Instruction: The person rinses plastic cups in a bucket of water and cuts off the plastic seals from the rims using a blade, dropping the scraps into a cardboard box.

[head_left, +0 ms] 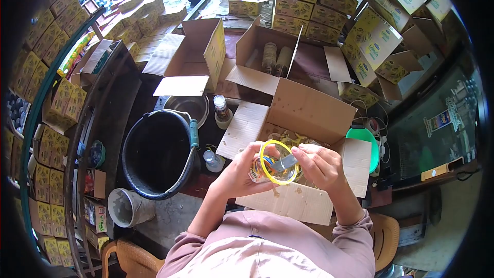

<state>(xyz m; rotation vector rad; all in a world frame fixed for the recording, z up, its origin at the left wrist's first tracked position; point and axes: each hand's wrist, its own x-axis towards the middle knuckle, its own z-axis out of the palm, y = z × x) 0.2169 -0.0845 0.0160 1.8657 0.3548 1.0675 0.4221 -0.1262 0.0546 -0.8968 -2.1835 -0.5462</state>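
My left hand (pixel 241 173) is wrapped round a clear jar (pixel 257 170) with a printed label, tilted with its mouth toward me. A yellow ring (pixel 265 149) circles the jar's mouth. My right hand (pixel 320 166) pinches a flat grey blade-like tool (pixel 286 162), which reaches over the jar's opening. Both hands are above an open cardboard box (pixel 309 104), in which yellowish pieces and clear containers show in part.
A black bucket (pixel 159 154) and a grey pail (pixel 130 208) stand at the left. Small bottles (pixel 213 160) are beside the bucket. Open cartons (pixel 193 56) lie ahead. A green basin (pixel 371 146) sits at the right. Stacked yellow cartons (pixel 293 7) stand behind.
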